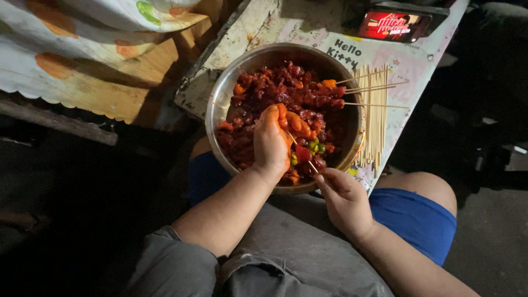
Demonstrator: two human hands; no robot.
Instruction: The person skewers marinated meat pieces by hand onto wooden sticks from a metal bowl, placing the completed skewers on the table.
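- While the round silver metal bowl (220,104) sits in the middle of the frame, the thin wooden skewer (311,164) is being loaded with food.
- The skewer is pinched at its lower end by the right hand (345,199), just below the bowl's rim.
- The left hand (270,144) is reached into the bowl and is closed around an orange-red chunk of meat (297,123) at the skewer's upper end.
- Small green and red vegetable bits (308,149) are already seen along the stick, so the threading looks partly done.
- Dark red saucy meat pieces (275,88) are heaped in the bowl, and a few filled skewers (363,88) are laid across its upper right rim.
- A pile of bare wooden sticks (378,126) is spread on the worn white table (258,27), just to the right of the bowl.
- A steady stick would likely be needed next, with the meat pushed straight down along it, away from the fingers.
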